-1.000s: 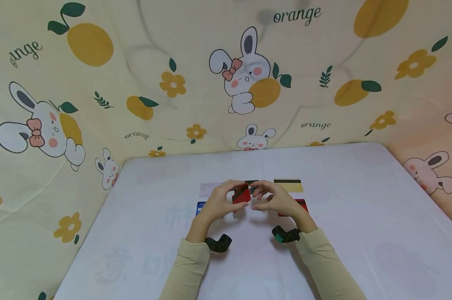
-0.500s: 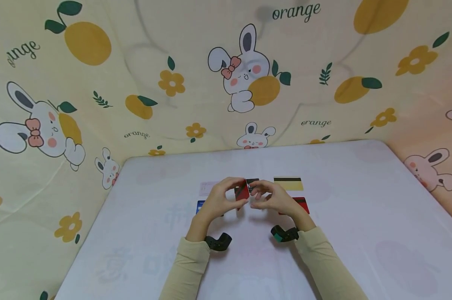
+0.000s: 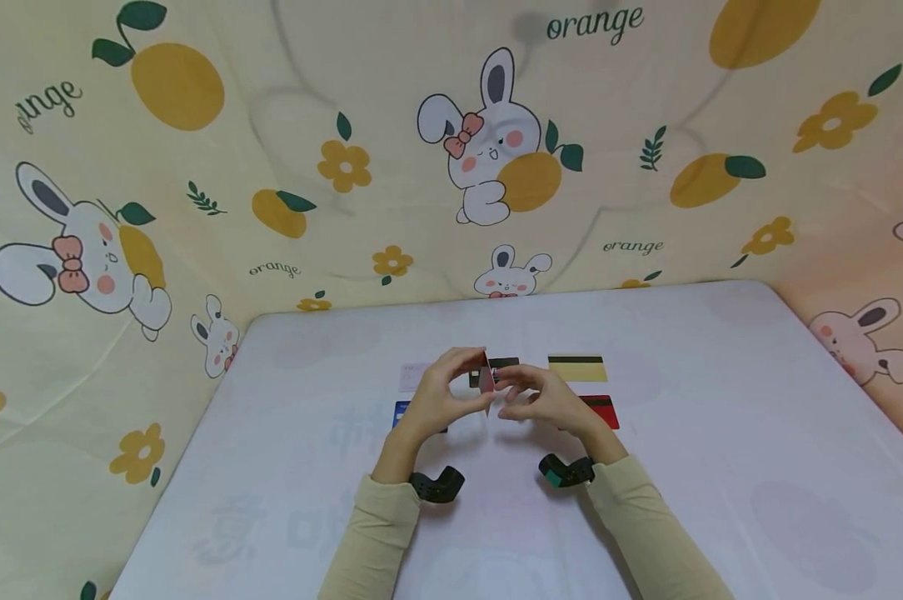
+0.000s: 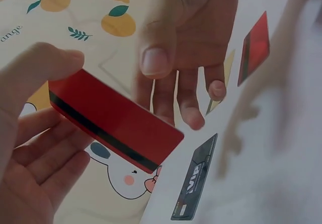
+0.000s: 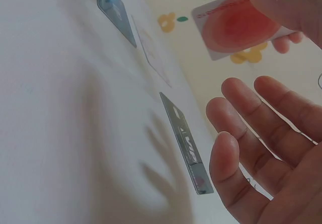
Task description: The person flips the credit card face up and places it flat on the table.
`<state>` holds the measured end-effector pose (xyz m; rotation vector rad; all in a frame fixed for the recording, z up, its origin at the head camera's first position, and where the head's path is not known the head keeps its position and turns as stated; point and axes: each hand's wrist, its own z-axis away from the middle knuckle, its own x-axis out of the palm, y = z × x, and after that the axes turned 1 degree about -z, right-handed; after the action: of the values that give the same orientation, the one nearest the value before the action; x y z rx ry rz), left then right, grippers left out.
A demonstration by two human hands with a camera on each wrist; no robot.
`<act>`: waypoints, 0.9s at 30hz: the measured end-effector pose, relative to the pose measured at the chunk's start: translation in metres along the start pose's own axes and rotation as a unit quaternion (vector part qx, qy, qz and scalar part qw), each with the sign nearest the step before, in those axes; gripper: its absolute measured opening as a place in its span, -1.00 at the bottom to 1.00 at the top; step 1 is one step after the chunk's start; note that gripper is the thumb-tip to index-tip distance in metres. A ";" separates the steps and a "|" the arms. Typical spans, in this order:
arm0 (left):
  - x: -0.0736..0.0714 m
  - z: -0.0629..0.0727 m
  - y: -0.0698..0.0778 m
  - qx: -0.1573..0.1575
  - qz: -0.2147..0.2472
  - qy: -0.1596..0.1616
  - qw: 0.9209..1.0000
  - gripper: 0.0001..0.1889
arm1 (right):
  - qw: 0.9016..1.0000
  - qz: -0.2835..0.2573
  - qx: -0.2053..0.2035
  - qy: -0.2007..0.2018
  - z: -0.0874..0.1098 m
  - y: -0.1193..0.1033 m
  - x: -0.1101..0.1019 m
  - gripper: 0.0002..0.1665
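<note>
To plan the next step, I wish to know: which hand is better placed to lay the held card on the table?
Probably the left hand: it pinches the lifted red card above the table, while the right hand, close beside it, grips nothing.

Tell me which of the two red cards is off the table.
The red card pinched by the left hand: it is held up, while the other red card lies flat on the table.

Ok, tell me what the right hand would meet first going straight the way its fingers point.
Likely the red rectangular card with a black stripe, held in the left hand, though depth is unclear.
</note>
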<state>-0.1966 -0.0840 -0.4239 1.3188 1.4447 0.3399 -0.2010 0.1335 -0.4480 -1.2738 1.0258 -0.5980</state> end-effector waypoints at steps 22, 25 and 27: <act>-0.005 -0.001 0.009 -0.005 0.060 0.009 0.998 -0.30 | 1.000 -0.005 0.009 -0.016 -0.005 0.002 0.012 -0.25; -0.006 0.000 0.010 -0.008 0.060 0.010 0.998 -0.31 | 1.000 -0.006 0.006 -0.014 -0.005 0.003 0.013 -0.28; -0.007 0.000 0.010 -0.010 0.064 0.011 0.998 -0.30 | 1.000 -0.012 0.005 -0.012 -0.004 0.003 0.012 -0.29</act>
<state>-0.1929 -0.0867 -0.4127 1.3990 1.3749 0.4519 -0.1995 0.1219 -0.4548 -1.2836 0.9884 -0.6049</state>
